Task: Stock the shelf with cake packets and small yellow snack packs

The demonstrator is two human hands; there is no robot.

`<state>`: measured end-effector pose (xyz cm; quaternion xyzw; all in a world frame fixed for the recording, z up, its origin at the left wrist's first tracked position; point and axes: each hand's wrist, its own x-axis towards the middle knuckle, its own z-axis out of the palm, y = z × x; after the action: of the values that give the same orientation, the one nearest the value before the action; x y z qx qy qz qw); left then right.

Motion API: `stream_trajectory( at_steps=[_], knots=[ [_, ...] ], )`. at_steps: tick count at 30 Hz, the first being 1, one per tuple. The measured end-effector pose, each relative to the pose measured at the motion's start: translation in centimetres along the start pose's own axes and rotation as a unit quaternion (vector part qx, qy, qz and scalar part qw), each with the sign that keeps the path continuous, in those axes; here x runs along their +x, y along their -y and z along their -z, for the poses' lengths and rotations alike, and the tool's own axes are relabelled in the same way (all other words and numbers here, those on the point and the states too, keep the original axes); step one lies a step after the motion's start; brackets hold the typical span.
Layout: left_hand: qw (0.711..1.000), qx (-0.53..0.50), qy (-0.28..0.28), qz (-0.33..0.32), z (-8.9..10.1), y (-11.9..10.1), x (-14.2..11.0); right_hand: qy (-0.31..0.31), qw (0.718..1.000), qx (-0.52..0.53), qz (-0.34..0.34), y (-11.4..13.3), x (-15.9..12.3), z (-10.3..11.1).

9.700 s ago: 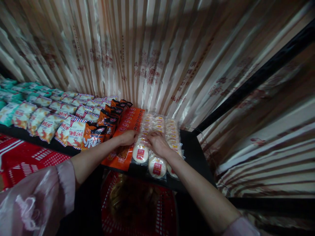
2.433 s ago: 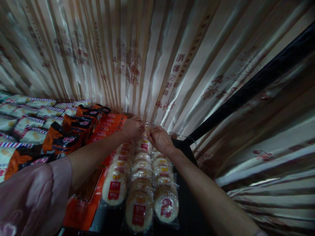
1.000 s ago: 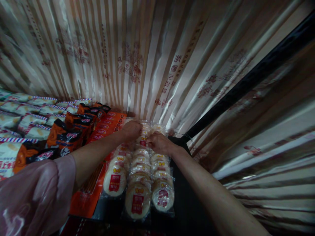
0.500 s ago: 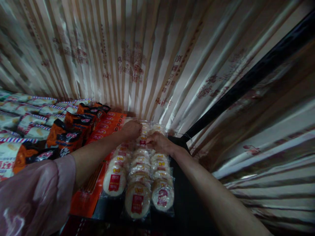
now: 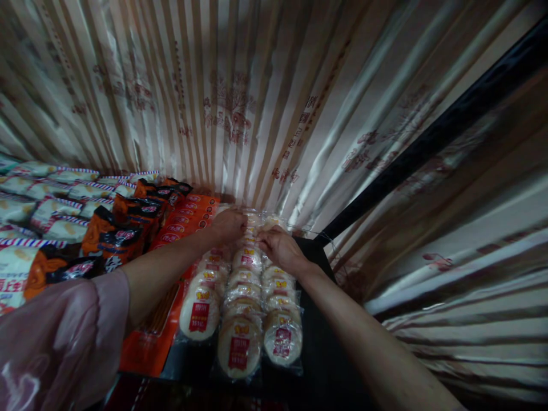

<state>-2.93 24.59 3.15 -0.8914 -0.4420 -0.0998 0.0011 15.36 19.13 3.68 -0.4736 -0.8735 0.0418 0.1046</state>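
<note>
Three rows of rice cracker packets (image 5: 240,348), round white crackers in clear film with red labels, overlap on a dark table surface. Over the far end of the left and middle rows, my left hand (image 5: 231,224) has its fingers curled down; their tips are hidden. My right hand (image 5: 278,248) is closed in a pinch at the far part of the middle and right rows. Clear film of a rice cracker packet (image 5: 251,232) shows between the two hands, touching the right fingertips. Dim light blurs the exact grip.
An orange snack bag (image 5: 139,354) lies flat left of the crackers. Beyond it are orange-and-black bags (image 5: 112,240) and several white bags (image 5: 47,188). Behind hangs a pleated printed curtain (image 5: 240,154). A black pole (image 5: 398,154) slants up from the far right corner of the table (image 5: 317,365).
My right hand has shifted slightly up and away, and a packet with a red label in the middle row now shows more fully below it. My left hand has hardly moved.
</note>
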Motion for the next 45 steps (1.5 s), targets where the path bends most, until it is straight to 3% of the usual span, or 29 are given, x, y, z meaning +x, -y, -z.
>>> stream_trajectory(
  at_steps=[4,10,15,18,23,29,36,45],
  knots=[
    [0.998,-0.019,-0.036,-0.053,0.8,0.0,-0.3,0.009,0.999,-0.02,-0.027,0.4,-0.1,-0.2],
    [0.992,-0.032,0.026,-0.117,1.0,0.3,-0.7,0.017,0.998,-0.04,-0.051,0.9,-0.1,0.0],
    [0.991,-0.02,0.025,-0.13,-0.1,0.6,-0.7,0.005,0.997,-0.028,-0.066,1.1,-0.2,-0.1],
    [0.992,-0.02,0.02,-0.12,-0.3,0.4,-0.9,-0.03,0.999,-0.007,-0.043,1.0,-0.6,-0.2],
    [0.994,-0.002,0.025,-0.108,0.0,0.0,-1.1,-0.085,0.995,0.017,0.054,1.4,-1.8,0.3],
    [0.997,-0.01,0.023,-0.079,0.0,-0.3,-1.3,0.004,0.993,-0.009,0.118,2.2,-2.5,1.0],
    [0.997,-0.007,0.025,-0.077,0.1,-0.3,-1.3,0.056,0.994,0.001,0.088,2.7,-2.0,0.9],
    [0.996,-0.025,0.013,-0.082,-0.5,0.1,-1.3,0.037,0.998,-0.012,0.046,3.0,-2.5,0.2]
  ],
)
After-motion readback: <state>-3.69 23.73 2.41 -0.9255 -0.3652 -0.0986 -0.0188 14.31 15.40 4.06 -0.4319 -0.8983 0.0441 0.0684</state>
